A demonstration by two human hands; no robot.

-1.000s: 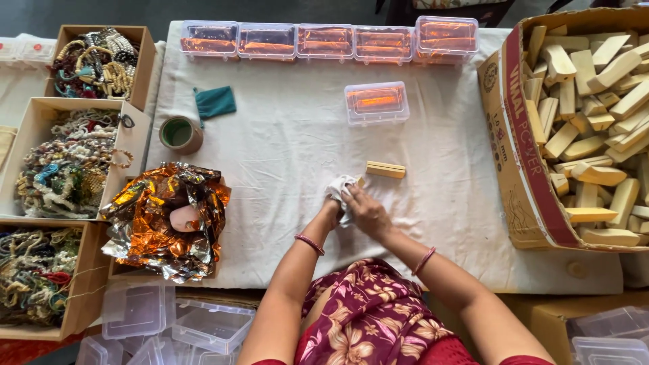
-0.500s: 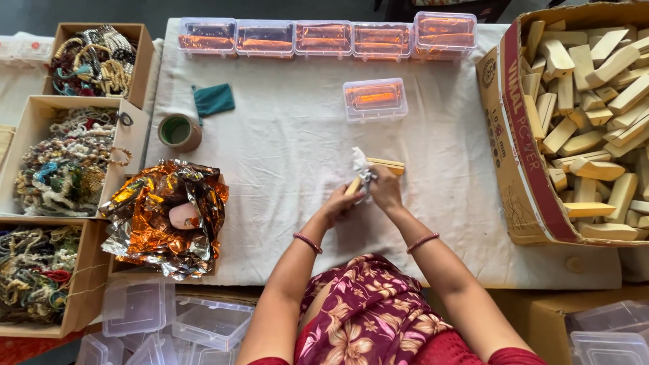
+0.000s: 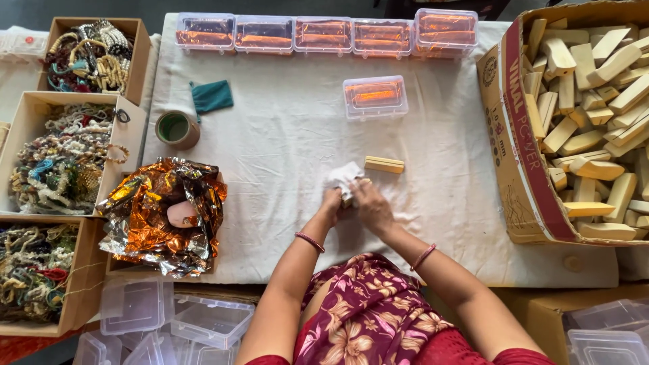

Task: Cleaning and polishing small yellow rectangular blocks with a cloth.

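1. Along the left edge stand three open cardboard boxes (image 3: 27,125) filled with tangled beaded strings and bangles in mixed colours.
2. Beside them on the white-covered bench (image 3: 284,155) lie a heap of crinkled orange-and-silver foil (image 3: 152,220), a roll of tape (image 3: 176,128) and a small green pouch (image 3: 211,96).
3. Empty clear plastic boxes (image 3: 138,307) are piled below the bench's near-left corner.
4. A row of clear lidded boxes with orange contents (image 3: 324,34) runs along the far edge; one more such box (image 3: 375,96) sits alone nearer the middle.
5. The left hand (image 3: 331,203) and right hand (image 3: 372,206) meet at the bench's centre, both closed around a white cloth (image 3: 343,176) wrapped over a small pale piece; the piece itself is mostly hidden.
6. A wooden block (image 3: 384,164) lies on the bench just beyond the right hand, not touching it.
7. At the right, a large cardboard carton (image 3: 517,155) holds many pale wooden blocks (image 3: 595,115).
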